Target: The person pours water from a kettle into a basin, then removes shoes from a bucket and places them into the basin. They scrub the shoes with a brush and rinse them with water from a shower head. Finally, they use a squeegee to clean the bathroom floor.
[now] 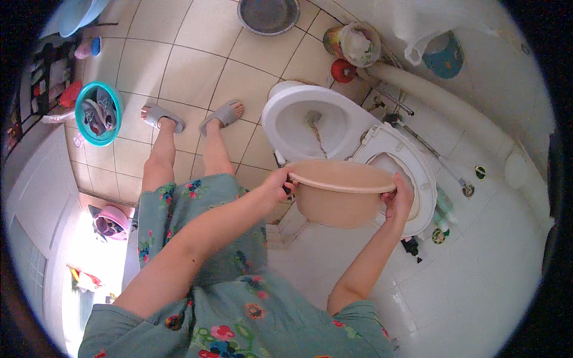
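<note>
Both hands hold a peach plastic basin by its rim. My left hand grips the left side of the rim, and there is something small and dark at its fingers. On the right side, my right hand has its fingers under the rim. The basin is tilted towards a white toilet bowl just beyond it, and a thin brownish stream runs between the basin's far edge and the bowl's drain. The inside of the basin is mostly hidden. Behind the basin, at the right, stands the raised toilet seat.
A teal basin holding shoes is on the tiled floor at left. A grey basin sits at the top. Beyond the toilet are a lined waste bin, a red plunger cup and pipes along the wall. Green bottles stand beside the seat.
</note>
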Demonstrator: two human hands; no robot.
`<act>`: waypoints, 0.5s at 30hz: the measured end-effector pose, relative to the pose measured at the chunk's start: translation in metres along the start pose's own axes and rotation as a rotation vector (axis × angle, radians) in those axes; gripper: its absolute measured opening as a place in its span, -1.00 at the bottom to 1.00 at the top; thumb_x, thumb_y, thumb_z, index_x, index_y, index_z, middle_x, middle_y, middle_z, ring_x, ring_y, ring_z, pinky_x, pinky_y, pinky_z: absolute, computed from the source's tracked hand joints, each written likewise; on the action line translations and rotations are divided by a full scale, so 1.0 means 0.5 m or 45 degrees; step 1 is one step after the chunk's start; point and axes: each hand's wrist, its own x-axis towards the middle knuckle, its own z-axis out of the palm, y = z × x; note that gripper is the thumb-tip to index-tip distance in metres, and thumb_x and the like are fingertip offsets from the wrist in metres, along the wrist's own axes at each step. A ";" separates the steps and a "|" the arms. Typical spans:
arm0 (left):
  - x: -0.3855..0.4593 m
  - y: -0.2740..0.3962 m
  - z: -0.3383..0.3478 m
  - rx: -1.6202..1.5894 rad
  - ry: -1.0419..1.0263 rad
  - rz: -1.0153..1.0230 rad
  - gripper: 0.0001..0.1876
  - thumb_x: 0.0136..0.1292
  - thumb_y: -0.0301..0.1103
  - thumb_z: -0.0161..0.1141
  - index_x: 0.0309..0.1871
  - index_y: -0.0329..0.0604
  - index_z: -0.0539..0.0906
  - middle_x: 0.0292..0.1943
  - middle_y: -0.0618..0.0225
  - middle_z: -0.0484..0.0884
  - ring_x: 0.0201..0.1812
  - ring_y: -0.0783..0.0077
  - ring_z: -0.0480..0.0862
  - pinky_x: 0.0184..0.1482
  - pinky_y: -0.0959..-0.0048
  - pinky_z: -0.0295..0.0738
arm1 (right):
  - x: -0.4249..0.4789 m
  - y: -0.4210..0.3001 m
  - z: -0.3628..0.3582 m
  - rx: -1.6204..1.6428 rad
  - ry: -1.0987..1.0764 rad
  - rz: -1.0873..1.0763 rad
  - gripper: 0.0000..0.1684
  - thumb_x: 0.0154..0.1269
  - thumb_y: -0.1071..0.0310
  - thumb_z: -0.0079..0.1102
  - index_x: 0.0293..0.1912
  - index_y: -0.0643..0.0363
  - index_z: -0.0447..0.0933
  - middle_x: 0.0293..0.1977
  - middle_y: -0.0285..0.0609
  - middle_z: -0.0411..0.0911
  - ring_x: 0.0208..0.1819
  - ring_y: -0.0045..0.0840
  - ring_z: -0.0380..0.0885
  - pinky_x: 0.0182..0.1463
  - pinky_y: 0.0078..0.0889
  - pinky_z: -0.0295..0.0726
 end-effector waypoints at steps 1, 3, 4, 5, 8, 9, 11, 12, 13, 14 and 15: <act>-0.008 -0.002 0.002 -0.009 0.016 -0.012 -0.82 0.31 -0.29 0.07 -0.19 -0.20 0.45 -0.50 0.35 0.45 -0.66 0.54 0.38 -0.84 0.72 0.10 | -0.005 -0.013 0.002 -0.033 -0.014 -0.017 -0.63 0.26 0.25 0.15 -0.01 0.26 0.50 -0.50 -0.26 0.53 -0.74 -0.65 0.34 -0.75 -0.59 0.32; -0.028 -0.006 0.012 -0.028 0.046 -0.035 -0.82 0.30 -0.29 0.08 -0.20 -0.21 0.46 -0.50 0.34 0.44 -0.65 0.52 0.39 -0.83 0.72 0.08 | -0.032 -0.037 0.014 -0.096 -0.035 -0.042 -0.69 0.26 0.24 0.15 -0.09 0.23 0.53 -0.53 -0.30 0.51 -0.74 -0.67 0.33 -0.74 -0.61 0.29; -0.020 0.000 0.001 -0.084 0.026 -0.054 -0.80 0.31 -0.26 0.08 -0.23 -0.22 0.47 -0.49 0.31 0.45 -0.64 0.51 0.39 -0.82 0.71 0.07 | -0.049 -0.051 0.032 -0.131 -0.063 -0.055 -0.72 0.25 0.23 0.17 -0.14 0.22 0.55 -0.55 -0.33 0.50 -0.73 -0.69 0.32 -0.72 -0.63 0.28; -0.016 0.004 -0.014 -0.046 -0.007 -0.051 -0.80 0.33 -0.25 0.05 -0.24 -0.21 0.47 -0.50 0.33 0.46 -0.65 0.53 0.39 -0.81 0.71 0.08 | -0.066 -0.064 0.049 -0.165 -0.096 -0.069 -0.74 0.23 0.21 0.18 -0.19 0.20 0.56 -0.56 -0.35 0.48 -0.71 -0.70 0.31 -0.70 -0.65 0.27; -0.051 0.033 -0.045 0.124 -0.086 -0.023 -0.76 0.38 -0.19 -0.01 -0.25 -0.19 0.48 -0.54 0.34 0.49 -0.66 0.58 0.38 -0.79 0.67 0.11 | -0.132 -0.054 0.066 -0.305 0.005 -0.254 -0.71 0.24 0.19 0.16 -0.16 0.19 0.57 -0.56 -0.36 0.49 -0.72 -0.73 0.28 -0.69 -0.65 0.23; -0.057 0.043 -0.054 0.183 -0.097 0.025 -0.73 0.39 -0.15 -0.03 -0.26 -0.18 0.48 -0.55 0.33 0.51 -0.66 0.57 0.39 -0.79 0.63 0.13 | -0.144 -0.040 0.060 -0.272 -0.012 -0.345 -0.69 0.24 0.19 0.15 -0.13 0.20 0.57 -0.55 -0.37 0.49 -0.72 -0.74 0.28 -0.69 -0.66 0.20; -0.136 0.110 -0.069 0.530 -0.245 0.151 -0.71 0.40 -0.10 -0.03 -0.16 -0.17 0.46 -0.54 0.30 0.56 -0.65 0.56 0.40 -0.74 0.55 0.22 | -0.182 -0.053 0.099 -0.358 0.024 -0.239 -0.63 0.22 0.22 0.16 -0.03 0.21 0.55 -0.47 -0.32 0.56 -0.71 -0.77 0.26 -0.70 -0.71 0.12; -0.169 0.148 -0.094 0.521 -0.203 0.250 -0.71 0.39 -0.10 -0.03 -0.12 -0.16 0.46 -0.53 0.30 0.56 -0.65 0.56 0.40 -0.72 0.55 0.24 | -0.181 -0.047 0.104 -0.345 0.032 -0.241 -0.63 0.23 0.28 0.12 -0.02 0.27 0.53 -0.46 -0.24 0.57 -0.73 -0.70 0.30 -0.74 -0.64 0.16; -0.204 0.187 -0.127 0.513 -0.160 0.345 -0.70 0.39 -0.10 -0.03 -0.08 -0.15 0.45 -0.53 0.30 0.57 -0.65 0.56 0.41 -0.70 0.55 0.25 | -0.178 -0.046 0.136 -0.333 0.044 -0.242 -0.63 0.24 0.34 0.08 0.00 0.32 0.50 -0.44 -0.17 0.57 -0.76 -0.64 0.34 -0.79 -0.57 0.21; -0.238 0.224 -0.160 0.515 -0.124 0.421 -0.70 0.39 -0.10 -0.02 -0.04 -0.14 0.44 -0.52 0.31 0.58 -0.65 0.56 0.42 -0.68 0.55 0.27 | -0.203 -0.056 0.189 -0.332 0.031 -0.291 -0.61 0.24 0.33 0.09 0.03 0.31 0.48 -0.44 -0.19 0.57 -0.75 -0.67 0.33 -0.77 -0.61 0.19; -0.260 0.272 -0.206 0.546 -0.142 0.407 -0.69 0.38 -0.12 -0.02 0.01 -0.14 0.41 -0.51 0.31 0.58 -0.64 0.57 0.43 -0.66 0.57 0.27 | -0.249 -0.073 0.233 -0.330 0.027 -0.343 -0.58 0.25 0.32 0.09 0.07 0.30 0.46 -0.44 -0.20 0.58 -0.74 -0.70 0.32 -0.76 -0.65 0.17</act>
